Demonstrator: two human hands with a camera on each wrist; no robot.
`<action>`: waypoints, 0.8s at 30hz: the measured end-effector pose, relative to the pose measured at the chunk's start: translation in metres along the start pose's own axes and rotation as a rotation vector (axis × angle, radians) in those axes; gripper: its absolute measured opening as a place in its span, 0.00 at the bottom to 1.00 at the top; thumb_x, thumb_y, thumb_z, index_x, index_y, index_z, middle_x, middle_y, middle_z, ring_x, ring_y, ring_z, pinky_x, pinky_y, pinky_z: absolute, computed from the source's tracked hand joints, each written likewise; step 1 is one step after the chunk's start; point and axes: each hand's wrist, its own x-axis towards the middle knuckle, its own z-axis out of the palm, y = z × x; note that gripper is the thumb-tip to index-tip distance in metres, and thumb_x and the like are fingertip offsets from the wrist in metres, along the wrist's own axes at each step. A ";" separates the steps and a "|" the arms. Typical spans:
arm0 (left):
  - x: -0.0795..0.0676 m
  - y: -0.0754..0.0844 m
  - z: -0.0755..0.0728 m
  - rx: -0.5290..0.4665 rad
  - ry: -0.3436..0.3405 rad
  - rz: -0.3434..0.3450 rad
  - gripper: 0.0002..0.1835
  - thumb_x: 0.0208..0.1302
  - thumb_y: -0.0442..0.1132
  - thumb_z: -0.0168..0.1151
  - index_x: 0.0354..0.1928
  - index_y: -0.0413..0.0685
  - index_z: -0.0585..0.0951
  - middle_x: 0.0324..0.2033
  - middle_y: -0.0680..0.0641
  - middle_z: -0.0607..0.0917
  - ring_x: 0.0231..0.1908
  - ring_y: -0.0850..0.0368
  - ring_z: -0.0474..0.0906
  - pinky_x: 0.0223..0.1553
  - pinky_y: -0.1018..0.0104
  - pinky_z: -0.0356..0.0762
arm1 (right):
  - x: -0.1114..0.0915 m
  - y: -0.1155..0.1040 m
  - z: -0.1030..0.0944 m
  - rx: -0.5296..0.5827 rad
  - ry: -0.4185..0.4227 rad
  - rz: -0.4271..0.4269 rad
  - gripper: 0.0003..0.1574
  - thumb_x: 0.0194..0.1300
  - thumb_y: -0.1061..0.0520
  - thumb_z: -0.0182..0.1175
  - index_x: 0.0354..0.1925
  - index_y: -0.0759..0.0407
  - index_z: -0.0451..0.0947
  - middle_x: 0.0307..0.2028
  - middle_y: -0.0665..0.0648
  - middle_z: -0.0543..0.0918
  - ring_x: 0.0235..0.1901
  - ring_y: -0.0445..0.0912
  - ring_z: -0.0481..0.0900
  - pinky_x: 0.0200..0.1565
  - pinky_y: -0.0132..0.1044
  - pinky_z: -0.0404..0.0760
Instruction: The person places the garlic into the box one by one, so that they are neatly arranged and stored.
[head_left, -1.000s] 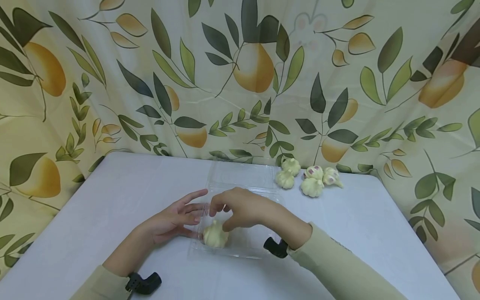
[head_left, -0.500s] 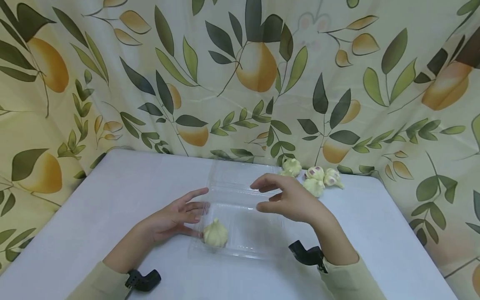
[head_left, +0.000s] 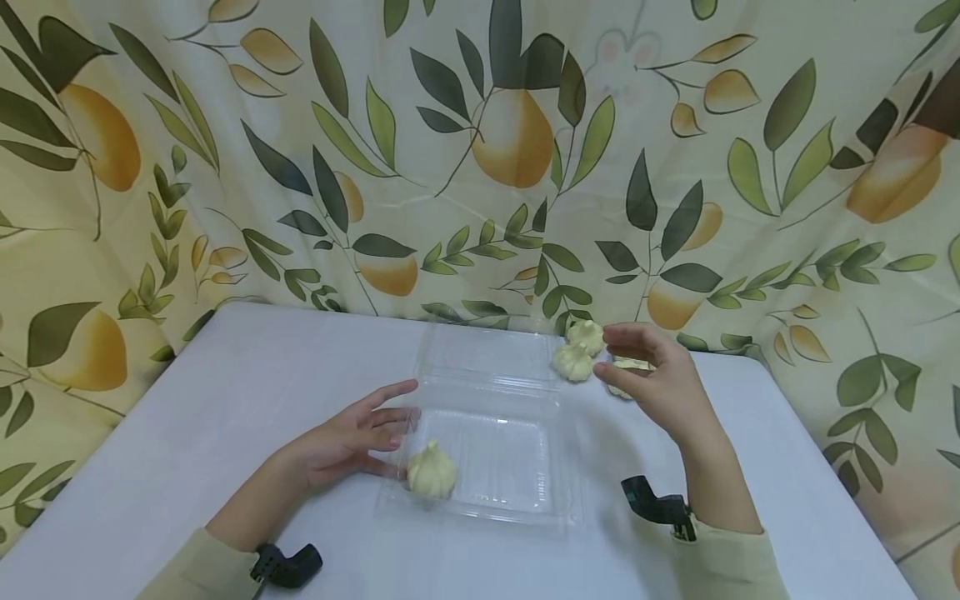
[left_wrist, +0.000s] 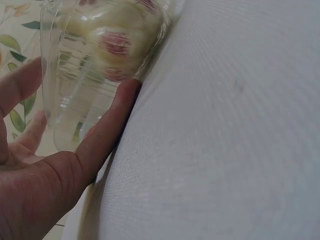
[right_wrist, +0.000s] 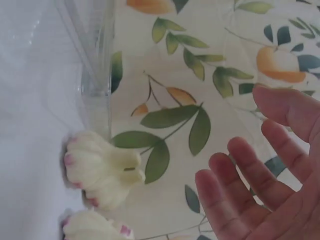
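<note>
A clear plastic clamshell box lies with its lid folded back on the white table. One garlic bulb sits in its near left corner; purple patches show on this bulb in the left wrist view. Spread fingers of my left hand touch the box's left side. Empty, with relaxed fingers, my right hand hovers over the garlic group at the back right. Two garlic bulbs show left of its fingertips, while others behind it are mostly hidden. Right wrist view: garlic bulbs lie apart from the fingers.
The raised lid reaches toward the table's back edge, beside the garlic group. A curtain printed with fruit and leaves hangs behind the white table. Black wrist cameras stick out from both sleeves.
My right hand has left the bulb in the box, moving right and away to the garlic group at the back. My left hand stays at the box's side.
</note>
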 end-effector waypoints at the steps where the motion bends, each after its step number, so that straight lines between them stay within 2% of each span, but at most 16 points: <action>1: 0.000 0.000 0.000 0.002 -0.001 0.001 0.44 0.67 0.27 0.57 0.79 0.61 0.51 0.76 0.34 0.52 0.74 0.33 0.49 0.55 0.34 0.76 | 0.000 0.002 -0.001 -0.003 0.014 -0.001 0.31 0.62 0.53 0.71 0.61 0.57 0.74 0.56 0.60 0.80 0.56 0.53 0.78 0.46 0.24 0.80; 5: -0.001 -0.001 0.000 0.006 -0.008 0.005 0.44 0.67 0.27 0.57 0.79 0.60 0.50 0.76 0.34 0.51 0.74 0.33 0.48 0.55 0.34 0.76 | 0.000 0.010 -0.006 -0.023 0.048 0.019 0.32 0.62 0.50 0.71 0.62 0.55 0.74 0.56 0.58 0.81 0.57 0.53 0.78 0.44 0.25 0.79; 9: -0.002 -0.001 0.000 0.010 -0.012 0.007 0.44 0.67 0.27 0.57 0.79 0.61 0.51 0.76 0.35 0.51 0.74 0.33 0.47 0.55 0.34 0.76 | 0.001 0.017 -0.011 -0.058 0.086 0.061 0.35 0.62 0.48 0.70 0.64 0.55 0.73 0.57 0.58 0.80 0.58 0.54 0.77 0.46 0.28 0.78; 13: -0.001 -0.002 0.000 0.010 -0.002 0.003 0.43 0.67 0.28 0.57 0.78 0.64 0.53 0.76 0.35 0.51 0.74 0.33 0.48 0.55 0.35 0.76 | 0.002 0.025 -0.016 -0.080 0.119 0.098 0.37 0.62 0.51 0.70 0.66 0.57 0.71 0.60 0.61 0.79 0.61 0.56 0.75 0.55 0.44 0.79; 17: 0.000 -0.002 0.000 0.008 0.003 0.002 0.44 0.67 0.28 0.58 0.79 0.62 0.52 0.76 0.35 0.51 0.74 0.32 0.48 0.55 0.34 0.76 | 0.003 0.033 -0.020 -0.087 0.123 0.142 0.40 0.62 0.50 0.70 0.69 0.56 0.68 0.64 0.65 0.75 0.64 0.62 0.71 0.60 0.61 0.74; 24: 0.001 -0.001 0.000 0.006 0.001 0.004 0.44 0.67 0.27 0.57 0.79 0.60 0.51 0.76 0.34 0.51 0.74 0.32 0.47 0.55 0.33 0.75 | 0.004 0.049 -0.021 -0.100 0.071 0.245 0.46 0.62 0.48 0.70 0.74 0.52 0.63 0.69 0.67 0.68 0.67 0.68 0.65 0.56 0.66 0.76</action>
